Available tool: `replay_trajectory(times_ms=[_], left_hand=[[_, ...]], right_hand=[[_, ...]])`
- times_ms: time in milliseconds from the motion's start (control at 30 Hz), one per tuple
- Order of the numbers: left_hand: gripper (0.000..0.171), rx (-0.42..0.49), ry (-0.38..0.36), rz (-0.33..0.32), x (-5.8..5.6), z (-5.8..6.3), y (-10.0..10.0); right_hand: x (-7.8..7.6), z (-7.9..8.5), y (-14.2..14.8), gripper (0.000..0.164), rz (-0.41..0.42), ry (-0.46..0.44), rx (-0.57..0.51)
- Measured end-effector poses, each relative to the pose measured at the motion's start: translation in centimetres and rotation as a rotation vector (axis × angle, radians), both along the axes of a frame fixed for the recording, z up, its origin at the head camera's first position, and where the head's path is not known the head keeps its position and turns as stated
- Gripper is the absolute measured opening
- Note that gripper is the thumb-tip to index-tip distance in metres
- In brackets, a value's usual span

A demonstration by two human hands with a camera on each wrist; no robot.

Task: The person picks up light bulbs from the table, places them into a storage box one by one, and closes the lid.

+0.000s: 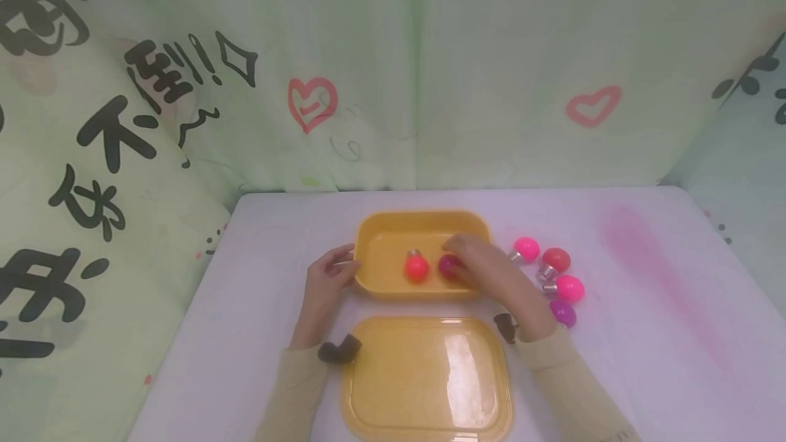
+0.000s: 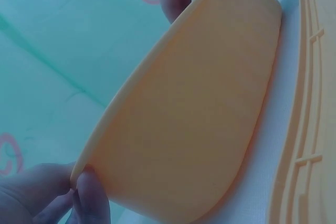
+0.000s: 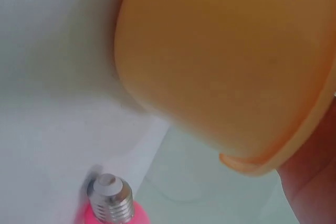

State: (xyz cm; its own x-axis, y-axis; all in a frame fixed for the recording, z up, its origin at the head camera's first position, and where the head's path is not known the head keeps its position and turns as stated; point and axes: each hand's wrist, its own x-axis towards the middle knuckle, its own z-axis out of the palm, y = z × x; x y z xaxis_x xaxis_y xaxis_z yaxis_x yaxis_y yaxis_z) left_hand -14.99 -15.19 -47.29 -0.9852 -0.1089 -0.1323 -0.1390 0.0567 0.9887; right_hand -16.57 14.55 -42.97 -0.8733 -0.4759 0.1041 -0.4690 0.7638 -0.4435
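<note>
A yellow plastic container stands on the table with a pink-red light bulb lying inside. My left hand pinches its left rim; the left wrist view has the thumb and a finger on either side of the rim. Reaching over the right side, my right hand holds a purple light bulb low inside the container, its fingers partly covering the bulb. In the right wrist view the container's outer wall hides most of that hand.
A yellow lid lies flat in front of the container. Right of the container are a pink bulb, a red bulb, another pink bulb and a purple one. A patterned curtain hangs behind the table.
</note>
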Motion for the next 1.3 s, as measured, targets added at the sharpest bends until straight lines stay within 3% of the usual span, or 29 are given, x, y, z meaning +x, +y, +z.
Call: replay_trajectory(times_ms=[233, 600, 900, 1300], left_hand=[[0.040, -0.006, -0.016, -0.001, 0.0, 0.1, 0.0], [0.038, -0.005, -0.015, 0.000, 0.0, 0.1, 0.0], [0.037, -0.008, -0.014, 0.010, -0.1, -0.1, 0.0], [0.039, 0.009, 0.012, 0.007, 0.0, 0.0, 0.1]], right_hand=[[0.3, 1.1, 0.7, 0.042, -0.025, -0.014, 0.046], [0.3, 2.1, 2.0, 0.048, -0.079, -0.089, 0.032], [0.5, 2.5, 3.5, 0.041, -0.048, 0.035, 0.050], [0.4, 2.5, 5.1, 0.038, -0.041, 0.103, 0.057]])
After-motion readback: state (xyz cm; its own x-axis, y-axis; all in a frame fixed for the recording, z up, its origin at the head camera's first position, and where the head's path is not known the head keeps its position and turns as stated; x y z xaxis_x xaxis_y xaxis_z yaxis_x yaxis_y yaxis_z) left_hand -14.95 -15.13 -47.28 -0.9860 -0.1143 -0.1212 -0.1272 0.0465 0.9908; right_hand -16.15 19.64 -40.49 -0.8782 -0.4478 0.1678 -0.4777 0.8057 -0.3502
